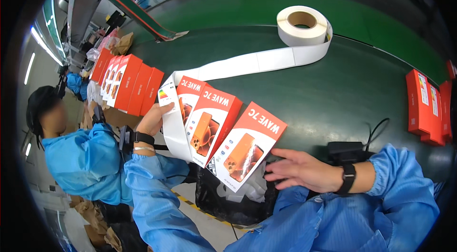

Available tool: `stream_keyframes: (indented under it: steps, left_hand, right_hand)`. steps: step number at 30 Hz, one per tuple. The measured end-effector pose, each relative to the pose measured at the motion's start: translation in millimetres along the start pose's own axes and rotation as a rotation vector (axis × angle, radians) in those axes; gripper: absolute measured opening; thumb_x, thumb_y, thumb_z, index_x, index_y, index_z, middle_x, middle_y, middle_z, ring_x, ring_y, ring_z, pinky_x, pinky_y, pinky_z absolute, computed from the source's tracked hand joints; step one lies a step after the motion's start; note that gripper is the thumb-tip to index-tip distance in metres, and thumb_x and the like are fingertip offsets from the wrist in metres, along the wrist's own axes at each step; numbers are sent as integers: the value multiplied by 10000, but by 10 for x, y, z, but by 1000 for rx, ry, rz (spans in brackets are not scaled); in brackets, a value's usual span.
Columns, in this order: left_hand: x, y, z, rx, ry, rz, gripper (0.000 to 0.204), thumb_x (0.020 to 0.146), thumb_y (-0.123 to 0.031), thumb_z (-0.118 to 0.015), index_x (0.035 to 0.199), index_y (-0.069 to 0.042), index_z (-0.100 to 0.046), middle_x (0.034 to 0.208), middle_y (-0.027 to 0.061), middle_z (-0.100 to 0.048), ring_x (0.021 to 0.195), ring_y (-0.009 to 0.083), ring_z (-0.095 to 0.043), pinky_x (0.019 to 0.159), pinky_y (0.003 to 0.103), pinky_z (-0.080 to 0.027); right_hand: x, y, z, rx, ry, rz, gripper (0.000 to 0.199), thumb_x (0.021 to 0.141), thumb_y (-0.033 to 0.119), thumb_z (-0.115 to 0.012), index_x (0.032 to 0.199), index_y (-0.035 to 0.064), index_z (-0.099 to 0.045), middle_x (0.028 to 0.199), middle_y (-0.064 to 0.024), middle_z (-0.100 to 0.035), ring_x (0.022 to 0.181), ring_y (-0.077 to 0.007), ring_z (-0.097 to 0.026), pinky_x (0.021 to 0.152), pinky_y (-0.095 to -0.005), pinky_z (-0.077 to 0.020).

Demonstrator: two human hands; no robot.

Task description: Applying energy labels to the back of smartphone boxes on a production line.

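Note:
My left hand (150,121) pinches a white label strip (177,136) near its printed end, where a small coloured chart shows. The strip runs back across the table to a large label roll (296,36) with a brown core. Beside that hand, three red and white phone boxes lean over one another: the rear box (186,94) partly covered, the middle box (205,130), and the front box (243,154). My right hand (303,172) has its fingers stretched apart by the front box's right edge; whether they touch it I cannot tell.
More red boxes (133,83) stand at the left, and labelled boxes (422,109) at the far right. Under the table's near edge hangs a black-lined bin (209,195) holding white scraps. A person in blue (85,161) is close on my left. A black cable (376,130) lies at right.

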State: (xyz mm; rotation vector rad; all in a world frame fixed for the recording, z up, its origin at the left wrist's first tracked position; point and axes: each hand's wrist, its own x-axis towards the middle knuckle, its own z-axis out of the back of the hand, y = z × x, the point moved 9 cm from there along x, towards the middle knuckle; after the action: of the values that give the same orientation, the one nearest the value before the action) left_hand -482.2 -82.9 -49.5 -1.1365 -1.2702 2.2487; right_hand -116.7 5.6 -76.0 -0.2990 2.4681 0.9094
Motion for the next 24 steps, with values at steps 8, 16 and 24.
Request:
stream_keyframes:
  steps: [8,16,24]
  left_hand:
    - [-469,-351,-169,-83,-17,-209,319,853,-144,-545,1101,56,-525,1021,124,-615,871,190,-622,754,287,-498]
    - [-1966,-1706,-1027,-7,-15,-861,353,856,-181,-530,1123,47,-495,972,128,-624,831,182,-607,774,307,-468]
    - [-1923,-119,-3037,-66,575,-693,440,865,-290,-511,1220,-38,-442,1120,98,-531,1029,218,-507,881,387,-407]
  right_hand:
    - [47,163,-145,181,41,-105,715,829,541,-497,1291,11,-363,1277,-197,-428,1162,-266,-437,998,-367,-331]
    - [-516,1183,652,392,117,568,906,799,725,-304,1328,-11,-298,1295,-198,-415,1163,-317,-453,975,-451,-382]
    - [-1079,1990,1987,447,235,1045,414,894,415,-385,1005,68,-583,975,-63,-624,891,-211,-591,821,-358,-477]
